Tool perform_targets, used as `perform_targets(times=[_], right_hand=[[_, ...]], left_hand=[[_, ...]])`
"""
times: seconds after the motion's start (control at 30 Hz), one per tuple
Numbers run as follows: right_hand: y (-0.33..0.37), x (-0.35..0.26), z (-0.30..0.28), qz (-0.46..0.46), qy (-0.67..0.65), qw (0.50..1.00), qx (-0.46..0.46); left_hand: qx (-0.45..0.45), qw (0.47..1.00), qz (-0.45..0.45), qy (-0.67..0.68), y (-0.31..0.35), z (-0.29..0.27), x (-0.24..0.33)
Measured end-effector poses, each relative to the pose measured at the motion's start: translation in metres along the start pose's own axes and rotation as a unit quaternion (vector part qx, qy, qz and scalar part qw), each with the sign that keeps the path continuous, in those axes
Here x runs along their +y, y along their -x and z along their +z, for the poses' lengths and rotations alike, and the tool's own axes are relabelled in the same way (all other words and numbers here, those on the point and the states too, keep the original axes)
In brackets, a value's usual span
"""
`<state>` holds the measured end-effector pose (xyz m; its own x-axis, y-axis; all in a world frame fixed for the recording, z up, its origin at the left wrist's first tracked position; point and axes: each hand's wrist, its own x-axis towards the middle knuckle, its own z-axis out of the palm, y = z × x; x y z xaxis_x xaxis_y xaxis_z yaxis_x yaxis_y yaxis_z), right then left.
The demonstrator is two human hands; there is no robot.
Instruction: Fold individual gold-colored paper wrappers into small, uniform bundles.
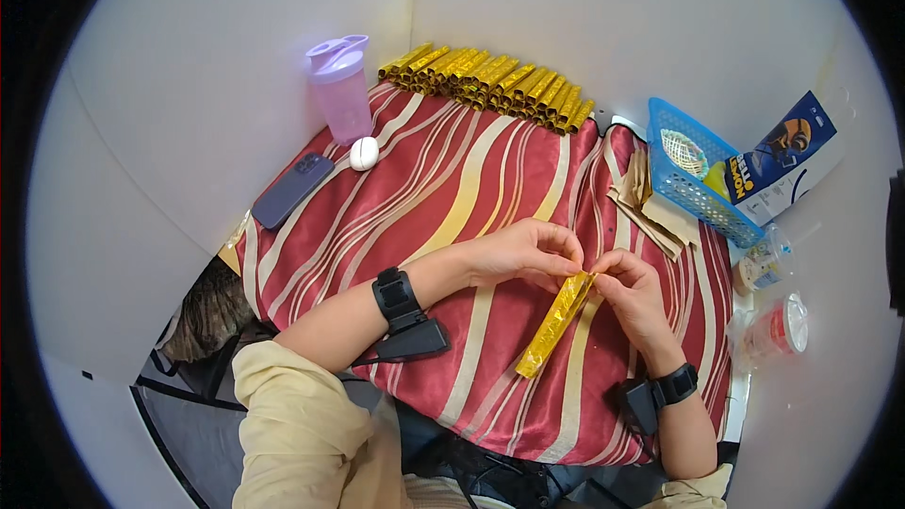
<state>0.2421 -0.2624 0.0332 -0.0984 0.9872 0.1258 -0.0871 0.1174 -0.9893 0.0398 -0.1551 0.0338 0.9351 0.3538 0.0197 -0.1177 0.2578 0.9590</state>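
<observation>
A strip of shiny gold foil paper (551,328), folded lengthwise, slants down toward me over the striped cloth. My left hand (533,253) pinches its far end between thumb and forefinger. Close beside it, my right hand (633,290) pinches the same end from the right, so the fingertips of both hands nearly meet. The strip's near end hangs free of both hands. At the back edge of the cloth lies a stacked pile of similar gold foil tubes (490,85), their open ends facing me.
The red striped cloth (415,193) covers the table. A purple shaker bottle (341,94), a white rounded case (364,153) and a phone (293,190) stand left. On the right are brown paper pieces (650,207), a blue basket (702,184) and plastic cups (775,328). White walls surround the table.
</observation>
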Motion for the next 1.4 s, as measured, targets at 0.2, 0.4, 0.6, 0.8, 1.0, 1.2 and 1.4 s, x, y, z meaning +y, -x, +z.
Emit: perform_targets(times=[0.2,0.4,0.6,0.8,1.0,1.2,1.4], right_hand=[[0.001,-0.002,0.000,0.012,0.007,1.000,-0.001],[0.002,-0.006,0.002,-0.004,0.022,1.000,-0.012],[0.002,-0.010,0.003,-0.018,0.001,0.998,-0.058],[0.002,-0.010,0.001,-0.020,0.016,0.998,-0.053],[0.002,-0.012,0.002,-0.017,0.001,0.998,-0.057],[0.000,-0.007,0.000,-0.009,0.021,0.998,-0.060],[0.001,-0.009,-0.001,0.003,0.038,0.998,-0.049]], left_hand=[[0.002,1.000,0.002,0.012,0.000,0.003,0.001],[0.008,1.000,0.006,0.019,-0.001,0.002,-0.001],[0.003,1.000,0.012,0.015,-0.001,0.002,-0.002],[0.017,1.000,0.006,0.013,-0.001,0.001,-0.002],[0.028,1.000,0.006,0.008,-0.001,0.002,-0.002],[0.024,1.000,-0.007,0.009,-0.001,0.002,0.000],[0.026,0.999,-0.003,0.027,-0.002,0.001,-0.001]])
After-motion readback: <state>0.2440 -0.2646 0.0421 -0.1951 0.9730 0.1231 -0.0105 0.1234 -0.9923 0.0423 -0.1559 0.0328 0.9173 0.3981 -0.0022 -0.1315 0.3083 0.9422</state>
